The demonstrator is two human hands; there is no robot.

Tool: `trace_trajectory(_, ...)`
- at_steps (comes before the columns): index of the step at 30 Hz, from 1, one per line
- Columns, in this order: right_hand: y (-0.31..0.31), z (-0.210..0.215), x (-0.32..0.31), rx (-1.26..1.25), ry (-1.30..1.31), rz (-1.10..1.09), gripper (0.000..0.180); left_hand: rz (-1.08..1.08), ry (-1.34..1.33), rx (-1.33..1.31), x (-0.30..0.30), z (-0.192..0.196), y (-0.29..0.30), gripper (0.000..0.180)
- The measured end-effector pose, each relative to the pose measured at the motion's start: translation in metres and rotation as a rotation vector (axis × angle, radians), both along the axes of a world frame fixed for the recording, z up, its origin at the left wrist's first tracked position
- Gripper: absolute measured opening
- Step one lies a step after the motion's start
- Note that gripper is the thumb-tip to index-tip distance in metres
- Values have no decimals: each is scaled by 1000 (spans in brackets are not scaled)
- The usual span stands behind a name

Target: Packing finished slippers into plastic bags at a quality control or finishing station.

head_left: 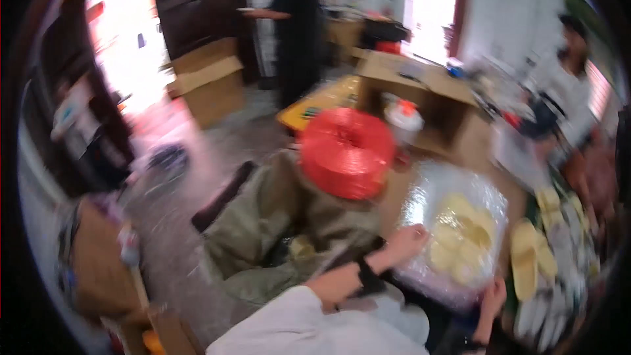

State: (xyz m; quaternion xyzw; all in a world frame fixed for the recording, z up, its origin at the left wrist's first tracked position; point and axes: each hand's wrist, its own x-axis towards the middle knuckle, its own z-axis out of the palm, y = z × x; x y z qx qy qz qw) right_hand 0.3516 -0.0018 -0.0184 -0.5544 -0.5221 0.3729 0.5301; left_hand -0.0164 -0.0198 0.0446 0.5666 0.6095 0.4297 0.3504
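Observation:
A clear, shiny plastic package (414, 204) with several pale yellow rounded pieces (460, 236) inside lies in front of me; blur hides what the pieces are. My left hand (406, 243), below a black wristband, is closed on the package's left side. Down at its lower right corner, my right hand (493, 297) has its fingers curled against the edge. Just right of the package are yellow slippers (524, 263), among grey and white ones.
A big roll of red plastic twine (347, 152) stands by an olive cloth sack (263, 223) to the left. Behind are an open cardboard box (447, 128) and a white tub (403, 121). One person (575, 85) is at the right, another (299, 33) stands farther back.

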Motion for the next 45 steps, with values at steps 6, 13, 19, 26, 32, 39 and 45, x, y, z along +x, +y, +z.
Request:
trace_trajectory(6, -23, 88, -64, 518, -922, -269, 26, 129, -54, 79, 3, -24, -3, 29)
trace_trajectory(13, -22, 89, -135, 909, -1080, 332, 42, 205, 54, 210, 7, -31, 1, 27)
trace_trajectory(19, -10, 68, -134, 288, -1107, 423, 69, 109, 76, 116, 7, -30, 3, 27)
trace_trajectory(26, 7, 34, -98, 181, -1019, 168, 70, 210, 101, 98, -3, -21, -1, 25)
trace_trajectory(32, 5, 28, -90, 260, -995, 109, 68, 135, 25, 90, -5, -33, 15, 31)
trace_trajectory(39, 1, 28, -90, 281, -976, 99, 68, 27, 453, -156, 9, 20, 22, 67)
trace_trajectory(45, 2, 28, -93, 319, -962, 72, 66, -12, 341, -6, 13, 3, 40, 47)
